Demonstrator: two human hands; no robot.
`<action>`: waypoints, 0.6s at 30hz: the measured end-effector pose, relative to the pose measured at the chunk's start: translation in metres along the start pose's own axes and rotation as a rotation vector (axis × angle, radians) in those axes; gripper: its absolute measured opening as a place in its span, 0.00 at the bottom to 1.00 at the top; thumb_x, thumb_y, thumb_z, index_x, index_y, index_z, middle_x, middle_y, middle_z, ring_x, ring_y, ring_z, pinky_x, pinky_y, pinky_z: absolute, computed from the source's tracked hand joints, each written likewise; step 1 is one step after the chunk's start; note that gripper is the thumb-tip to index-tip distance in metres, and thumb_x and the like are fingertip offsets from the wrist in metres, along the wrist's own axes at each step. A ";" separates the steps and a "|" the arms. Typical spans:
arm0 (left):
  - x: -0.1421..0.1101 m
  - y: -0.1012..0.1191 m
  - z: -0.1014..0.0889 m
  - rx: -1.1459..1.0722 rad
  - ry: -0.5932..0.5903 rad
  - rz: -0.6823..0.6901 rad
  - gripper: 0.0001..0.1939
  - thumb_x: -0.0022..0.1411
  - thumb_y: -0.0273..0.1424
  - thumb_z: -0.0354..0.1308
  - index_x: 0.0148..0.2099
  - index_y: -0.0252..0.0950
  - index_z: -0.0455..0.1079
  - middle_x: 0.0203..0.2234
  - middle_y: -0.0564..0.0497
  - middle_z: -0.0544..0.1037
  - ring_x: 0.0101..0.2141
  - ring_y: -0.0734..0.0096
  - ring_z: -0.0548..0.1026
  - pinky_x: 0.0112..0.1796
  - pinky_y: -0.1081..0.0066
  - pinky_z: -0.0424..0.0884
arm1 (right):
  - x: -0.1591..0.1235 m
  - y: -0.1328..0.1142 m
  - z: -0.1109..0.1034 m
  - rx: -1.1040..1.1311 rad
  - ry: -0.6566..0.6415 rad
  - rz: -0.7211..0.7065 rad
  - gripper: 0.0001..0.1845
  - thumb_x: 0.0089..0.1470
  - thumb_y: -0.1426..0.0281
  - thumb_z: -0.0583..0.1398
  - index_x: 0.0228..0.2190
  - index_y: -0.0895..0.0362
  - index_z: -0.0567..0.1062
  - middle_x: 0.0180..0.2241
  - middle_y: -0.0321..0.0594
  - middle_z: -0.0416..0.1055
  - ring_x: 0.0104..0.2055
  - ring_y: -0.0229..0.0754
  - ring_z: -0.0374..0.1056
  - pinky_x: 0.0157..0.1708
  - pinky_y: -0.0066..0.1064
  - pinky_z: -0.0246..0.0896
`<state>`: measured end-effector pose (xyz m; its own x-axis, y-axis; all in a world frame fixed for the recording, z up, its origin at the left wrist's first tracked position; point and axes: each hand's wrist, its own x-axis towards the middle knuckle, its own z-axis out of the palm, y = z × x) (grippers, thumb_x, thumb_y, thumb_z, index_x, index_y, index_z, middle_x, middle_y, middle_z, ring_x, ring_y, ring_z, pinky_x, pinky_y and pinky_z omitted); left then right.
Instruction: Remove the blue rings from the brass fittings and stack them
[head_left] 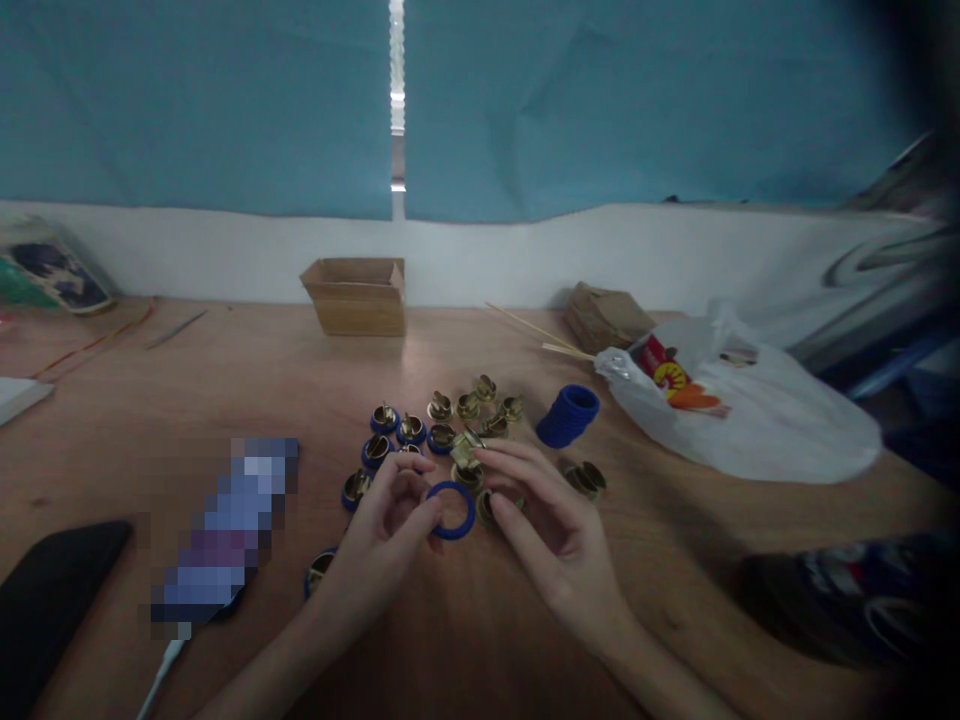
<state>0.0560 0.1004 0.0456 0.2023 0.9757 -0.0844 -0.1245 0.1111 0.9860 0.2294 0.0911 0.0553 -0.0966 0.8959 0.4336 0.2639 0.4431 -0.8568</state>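
Note:
My left hand (382, 525) pinches a blue ring (469, 518) between thumb and fingers, holding it up over the table. Across from it is my right hand (566, 535), its thumb and fingers apart. Its fingertips reach a brass-coloured clip-like fitting (463, 450), and the thumb is close to another brass fitting (486, 508), partly hidden. Beyond the hands stand several bare brass fittings (440, 405). To the left, several more brass fittings sit in blue rings (384, 418). A stack of blue rings (570, 415) leans at the right.
A small open cardboard box (360, 310) stands at the back, with a brown package (607, 318) farther right. A white plastic bag (787, 420) lies at right, near a dark bottle (840, 600). At left are a phone (232, 530) with a cable and a black object (56, 610).

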 end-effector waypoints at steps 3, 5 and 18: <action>0.001 0.000 -0.003 -0.018 -0.024 -0.023 0.06 0.60 0.31 0.60 0.38 0.38 0.65 0.29 0.56 0.70 0.30 0.75 0.69 0.32 0.74 0.66 | -0.003 -0.003 0.000 -0.129 -0.019 -0.132 0.19 0.56 0.78 0.58 0.48 0.52 0.75 0.50 0.43 0.71 0.52 0.45 0.68 0.50 0.41 0.67; 0.002 -0.001 -0.005 -0.052 -0.066 -0.032 0.05 0.59 0.30 0.61 0.36 0.37 0.67 0.30 0.55 0.71 0.32 0.74 0.69 0.34 0.73 0.66 | -0.005 -0.005 0.000 -0.205 -0.025 -0.258 0.23 0.53 0.80 0.58 0.50 0.55 0.73 0.51 0.46 0.71 0.53 0.47 0.67 0.52 0.44 0.65; 0.004 -0.012 -0.010 -0.598 -0.199 -0.291 0.16 0.67 0.41 0.54 0.46 0.37 0.76 0.41 0.47 0.79 0.42 0.66 0.74 0.43 0.70 0.68 | -0.011 -0.001 0.008 -0.302 -0.191 -0.541 0.27 0.44 0.85 0.58 0.48 0.62 0.72 0.49 0.45 0.76 0.58 0.49 0.64 0.54 0.45 0.67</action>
<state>0.0491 0.1049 0.0322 0.4758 0.8436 -0.2490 -0.5408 0.5038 0.6736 0.2228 0.0808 0.0494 -0.4532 0.5509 0.7008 0.3861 0.8299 -0.4027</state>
